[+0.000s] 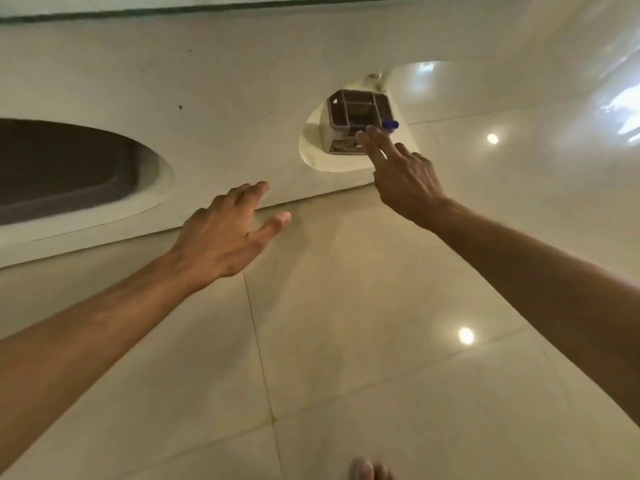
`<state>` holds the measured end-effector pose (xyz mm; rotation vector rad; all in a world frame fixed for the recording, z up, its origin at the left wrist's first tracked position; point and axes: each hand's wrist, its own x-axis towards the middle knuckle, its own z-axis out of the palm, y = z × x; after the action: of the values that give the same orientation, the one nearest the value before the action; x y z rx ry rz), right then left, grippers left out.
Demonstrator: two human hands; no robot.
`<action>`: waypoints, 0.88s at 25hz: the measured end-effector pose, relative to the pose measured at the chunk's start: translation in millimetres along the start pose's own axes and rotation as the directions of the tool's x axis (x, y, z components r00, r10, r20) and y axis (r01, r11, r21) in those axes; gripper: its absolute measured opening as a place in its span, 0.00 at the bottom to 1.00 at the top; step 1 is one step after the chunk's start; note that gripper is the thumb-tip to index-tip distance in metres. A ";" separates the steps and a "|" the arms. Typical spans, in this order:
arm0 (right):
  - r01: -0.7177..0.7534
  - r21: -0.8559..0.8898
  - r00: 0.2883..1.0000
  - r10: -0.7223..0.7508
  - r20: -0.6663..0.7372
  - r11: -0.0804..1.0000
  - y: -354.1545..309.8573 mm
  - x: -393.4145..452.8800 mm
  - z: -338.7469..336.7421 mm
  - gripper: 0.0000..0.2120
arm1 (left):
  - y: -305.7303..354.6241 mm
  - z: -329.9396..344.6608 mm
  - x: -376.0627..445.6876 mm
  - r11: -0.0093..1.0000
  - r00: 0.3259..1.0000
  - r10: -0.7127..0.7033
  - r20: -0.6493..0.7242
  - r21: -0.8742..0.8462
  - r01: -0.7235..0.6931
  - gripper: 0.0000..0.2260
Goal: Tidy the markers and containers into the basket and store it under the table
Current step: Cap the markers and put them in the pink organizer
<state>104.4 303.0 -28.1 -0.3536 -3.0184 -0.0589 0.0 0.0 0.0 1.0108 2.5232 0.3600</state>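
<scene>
Your right hand reaches, fingers spread and holding nothing, to the basket at one o'clock inside the table base's cut-out; your left hand hovers open. A nudge could tip out the blue-capped marker. The basket's label is unreadable.

Both bare forearms stretch from the lower corners toward the frame's centre, the left hand palm-down with fingers loosely spread and empty, the right hand higher, right of centre, fingers extended upward, while toes show at the bottom edge.
</scene>
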 end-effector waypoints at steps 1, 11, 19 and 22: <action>0.000 -0.020 1.000 -0.001 -0.028 1.000 3.9 17.6 12.7 0.38 | -6.3 4.8 10.9 0.999 1.000 -0.013 -0.012 -0.032 0.012 0.35; -0.227 0.152 0.971 0.212 0.108 0.962 -2.4 95.6 49.9 0.18 | -47.8 2.9 37.6 0.999 1.000 -0.014 0.028 -0.029 0.015 0.34; -0.233 0.138 0.952 0.196 0.235 0.963 -52.7 0.6 9.6 0.26 | -36.0 -23.8 -25.9 0.953 0.974 -0.129 0.184 -0.250 0.173 0.36; -0.114 0.188 0.947 0.050 0.319 0.976 -89.0 -49.6 -44.4 0.29 | -19.9 -59.4 -53.7 0.816 0.905 -0.224 0.363 -0.438 0.378 0.39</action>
<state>136.0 202.9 8.4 -0.5128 -3.2719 0.3447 -3.3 -57.0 59.6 0.4074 2.1008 0.6681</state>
